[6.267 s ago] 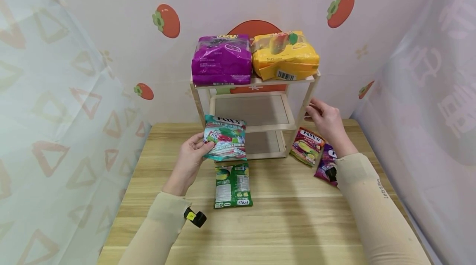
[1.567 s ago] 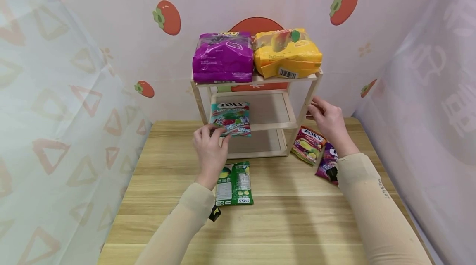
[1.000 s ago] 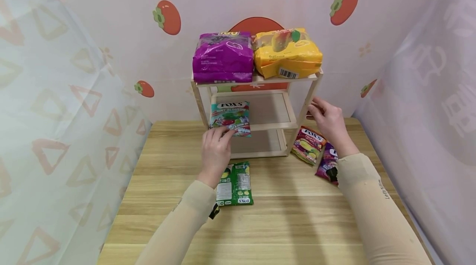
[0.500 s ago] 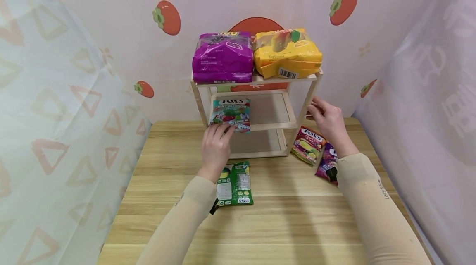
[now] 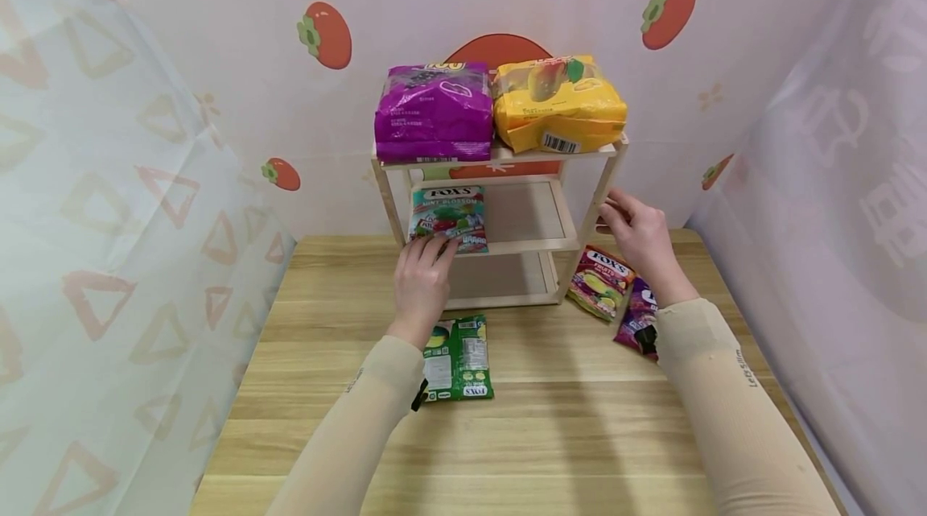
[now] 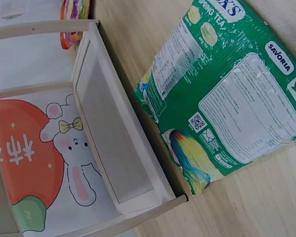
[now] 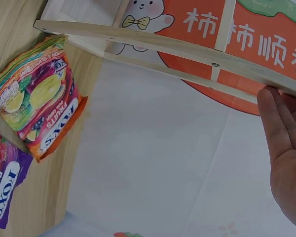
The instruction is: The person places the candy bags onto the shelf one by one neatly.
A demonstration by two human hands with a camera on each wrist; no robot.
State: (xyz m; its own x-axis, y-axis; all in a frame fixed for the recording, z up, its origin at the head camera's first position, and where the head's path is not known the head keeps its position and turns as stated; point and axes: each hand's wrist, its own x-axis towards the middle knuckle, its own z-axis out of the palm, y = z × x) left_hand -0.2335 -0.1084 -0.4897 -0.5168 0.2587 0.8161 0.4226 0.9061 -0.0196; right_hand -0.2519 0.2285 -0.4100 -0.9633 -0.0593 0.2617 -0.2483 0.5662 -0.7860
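My left hand [image 5: 422, 282] has its fingers on the lower edge of a teal Fox's Mint Blossom candy bag [image 5: 451, 210]. The bag lies face up on the left part of the middle shelf [image 5: 523, 214] of a small wooden rack. Fingertips of my right hand [image 5: 639, 238] rest against the rack's right front post [image 5: 604, 184]; its extended fingers [image 7: 276, 126] touch the wood in the right wrist view. The left wrist view does not show the left hand. Below that arm, a green Fox's candy bag [image 6: 227, 94] lies back side up on the table.
Atop the rack sit a purple bag [image 5: 434, 113] and a yellow bag [image 5: 561, 101]. Right of the rack, a red-orange Fox's Fruits bag [image 5: 601, 282] and a purple Fox's Berries bag [image 5: 639, 315] lie on the wooden table [image 5: 536, 443]. Printed cloth surrounds the table.
The left hand has brought the teal bag from in front of the rack onto the middle shelf, then moved it farther back. The right hand stays at the post.
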